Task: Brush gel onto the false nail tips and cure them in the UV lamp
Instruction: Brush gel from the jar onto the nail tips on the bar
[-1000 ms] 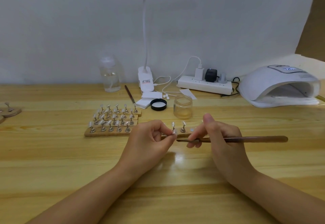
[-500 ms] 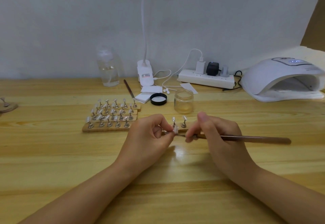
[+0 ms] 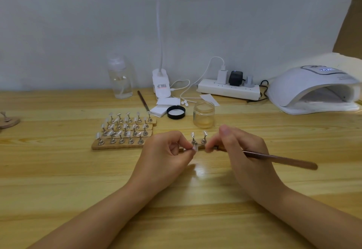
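My left hand [image 3: 166, 154] pinches a small stand with a clear false nail tip [image 3: 195, 148] between thumb and forefinger. My right hand [image 3: 242, 151] grips a brown-handled brush [image 3: 278, 159], its head pointing left at that tip. Just behind my fingers a short wooden strip carries two more nail stands [image 3: 198, 139]. To the left, wooden strips [image 3: 121, 145] hold several rows of metal stands with nail tips. An open glass gel jar [image 3: 203, 114] stands behind my hands. The white UV lamp [image 3: 313, 90] sits at the far right, its display lit.
The jar's black lid [image 3: 176, 112] lies next to white pads [image 3: 166, 105] and a second brush [image 3: 143, 101]. A clear pump bottle [image 3: 119, 76], a desk lamp base [image 3: 161, 83] and a power strip [image 3: 228, 89] with cables line the wall. A wooden stand [image 3: 7, 120] sits at the left edge.
Both hands have stayed together at the nail tip. The brush handle has tilted a little lower on the right. The view has shifted slightly.
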`<move>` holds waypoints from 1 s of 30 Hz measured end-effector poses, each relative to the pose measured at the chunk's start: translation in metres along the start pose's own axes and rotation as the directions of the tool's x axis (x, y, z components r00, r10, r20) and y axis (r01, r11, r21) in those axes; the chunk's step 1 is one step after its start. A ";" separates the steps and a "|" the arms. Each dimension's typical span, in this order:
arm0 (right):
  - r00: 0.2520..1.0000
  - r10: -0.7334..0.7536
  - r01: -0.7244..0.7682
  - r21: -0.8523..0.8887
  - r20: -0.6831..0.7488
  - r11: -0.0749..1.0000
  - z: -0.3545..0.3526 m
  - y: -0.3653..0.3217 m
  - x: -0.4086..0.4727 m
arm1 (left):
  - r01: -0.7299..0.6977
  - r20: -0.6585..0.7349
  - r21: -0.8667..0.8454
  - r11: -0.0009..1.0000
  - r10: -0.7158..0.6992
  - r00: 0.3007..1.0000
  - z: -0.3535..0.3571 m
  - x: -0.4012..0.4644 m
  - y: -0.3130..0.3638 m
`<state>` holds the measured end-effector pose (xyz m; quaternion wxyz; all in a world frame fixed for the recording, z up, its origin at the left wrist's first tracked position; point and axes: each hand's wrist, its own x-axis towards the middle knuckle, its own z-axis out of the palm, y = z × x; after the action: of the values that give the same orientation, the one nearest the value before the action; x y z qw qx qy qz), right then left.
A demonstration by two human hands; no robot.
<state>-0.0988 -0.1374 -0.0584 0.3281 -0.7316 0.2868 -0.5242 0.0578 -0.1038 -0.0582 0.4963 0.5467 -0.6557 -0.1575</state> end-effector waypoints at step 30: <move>0.999 0.047 -0.046 0.107 -0.007 0.993 -0.001 -0.004 0.001 | -0.024 0.004 -0.011 1.000 0.024 1.000 0.000 0.001 0.003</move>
<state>-0.0993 -0.1359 -0.0549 0.3775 -0.7037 0.2769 -0.5344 0.0562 -0.1035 -0.0552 0.4998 0.5358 -0.6623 -0.1563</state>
